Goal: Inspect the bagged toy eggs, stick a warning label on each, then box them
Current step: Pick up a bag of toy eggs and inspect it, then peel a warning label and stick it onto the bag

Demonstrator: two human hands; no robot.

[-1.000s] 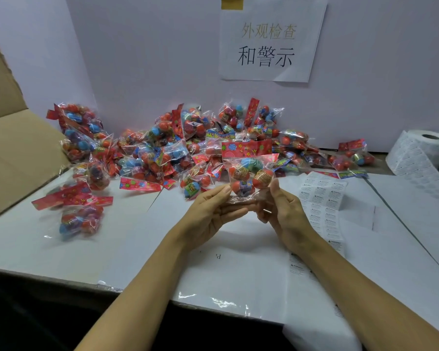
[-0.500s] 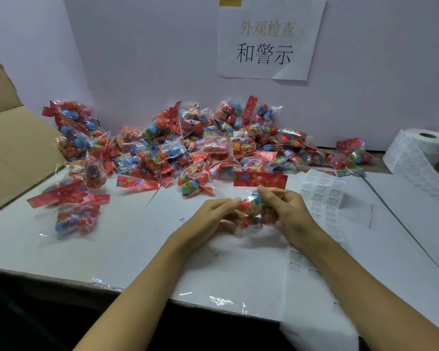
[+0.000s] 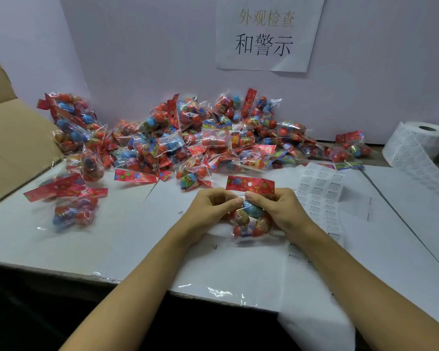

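A clear bag of toy eggs (image 3: 250, 220) with a red header card lies low over the white table, held between both hands. My left hand (image 3: 211, 210) pinches its left side, fingers curled. My right hand (image 3: 279, 211) grips the right side, thumb on top of the eggs. A big pile of bagged eggs (image 3: 200, 140) lies behind along the wall. A strip of warning labels (image 3: 319, 198) lies flat just right of my right hand. The cardboard box (image 3: 13, 138) stands at the far left.
A roll of labels (image 3: 418, 141) sits at the back right. Two loose bags (image 3: 71, 209) lie at the left near the box flap. A paper sign (image 3: 266, 34) hangs on the back wall. The table's front edge (image 3: 61, 269) runs below my forearms.
The bag has come down from in front of the pile to just above the table and turned, with its red header now upward. Both hands lowered with it and closed round it.
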